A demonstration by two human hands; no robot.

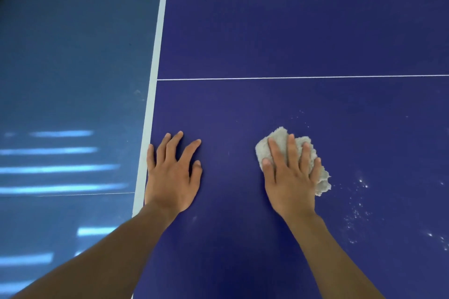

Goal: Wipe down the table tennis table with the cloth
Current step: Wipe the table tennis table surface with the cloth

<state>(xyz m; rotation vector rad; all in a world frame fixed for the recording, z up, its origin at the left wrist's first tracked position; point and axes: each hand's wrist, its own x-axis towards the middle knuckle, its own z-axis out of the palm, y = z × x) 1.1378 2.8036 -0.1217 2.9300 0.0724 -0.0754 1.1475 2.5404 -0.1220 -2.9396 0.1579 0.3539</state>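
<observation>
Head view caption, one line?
Right hand presses a crumpled cloth on the blue table near white specks; left hand rests flat by the edge.

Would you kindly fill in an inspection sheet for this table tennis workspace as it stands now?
Surface: table tennis table, dark blue, with a thin white line across it and a wide white edge line; white specks lie to the right of the cloth.
Job's things: cloth, pale and bunched, lies on the table under the right hand.
Clutter: nothing seen.
Grippers: left hand rests flat near the edge line, fingers spread, holding nothing; right hand presses the cloth with straight fingers.
Cables: nothing seen.
Surroundings: glossy blue surface, apparently floor, lies left of the table and bears light streaks.
</observation>
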